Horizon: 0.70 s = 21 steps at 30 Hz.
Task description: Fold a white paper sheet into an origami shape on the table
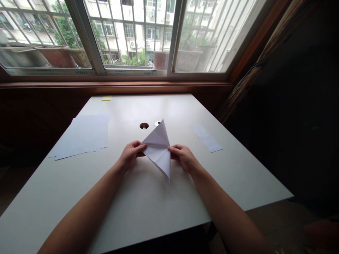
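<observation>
A white sheet of folded paper (159,148), shaped like a kite with points toward the window and toward me, is held just above the white table (148,204). My left hand (131,154) pinches its left corner with closed fingers. My right hand (183,156) pinches its right corner the same way. Both forearms reach in from the near edge of the table.
A stack of white sheets (84,135) lies at the table's left. A narrow paper strip (206,137) lies to the right. A round cable hole (144,125) and a small yellow pad (106,98) sit farther back. A window spans the far wall, a dark curtain hangs right.
</observation>
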Available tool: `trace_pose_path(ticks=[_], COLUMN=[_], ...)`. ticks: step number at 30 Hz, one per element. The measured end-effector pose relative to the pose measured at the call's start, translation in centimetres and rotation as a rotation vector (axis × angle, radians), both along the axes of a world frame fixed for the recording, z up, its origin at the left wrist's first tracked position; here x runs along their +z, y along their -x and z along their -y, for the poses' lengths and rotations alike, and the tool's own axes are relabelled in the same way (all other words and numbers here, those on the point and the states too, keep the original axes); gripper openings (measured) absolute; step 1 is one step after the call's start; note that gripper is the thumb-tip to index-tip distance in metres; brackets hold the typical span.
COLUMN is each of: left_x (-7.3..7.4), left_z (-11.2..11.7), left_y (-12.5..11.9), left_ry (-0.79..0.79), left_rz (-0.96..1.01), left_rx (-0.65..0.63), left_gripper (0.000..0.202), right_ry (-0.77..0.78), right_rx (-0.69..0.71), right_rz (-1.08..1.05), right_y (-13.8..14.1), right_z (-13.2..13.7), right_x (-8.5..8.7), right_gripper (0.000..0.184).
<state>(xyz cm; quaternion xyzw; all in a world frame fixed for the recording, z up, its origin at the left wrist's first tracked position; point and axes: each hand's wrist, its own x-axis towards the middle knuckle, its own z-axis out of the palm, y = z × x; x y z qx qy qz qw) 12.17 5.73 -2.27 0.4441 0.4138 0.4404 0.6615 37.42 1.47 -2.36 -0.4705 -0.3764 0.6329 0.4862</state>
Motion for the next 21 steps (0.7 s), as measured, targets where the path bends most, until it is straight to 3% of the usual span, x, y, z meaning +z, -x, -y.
trace_pose_path(ticks=[9,21], left_x=[-0.1,-0.13], left_z=[0.17,-0.03], left_y=[-0.36,-0.21], left_ry=[-0.015,-0.018], left_rz=[0.028,0.043], left_rx=[0.066,0.117], left_gripper=[0.033,0.033], right_ry=[-0.004,-0.018], right_rx=[0.11,0.069], right_rz=[0.035,0.063], right_y=[0.68,0.66], right_z=[0.53,0.6], right_x=[0.63,0.41], right_gripper=[0.034,0.035])
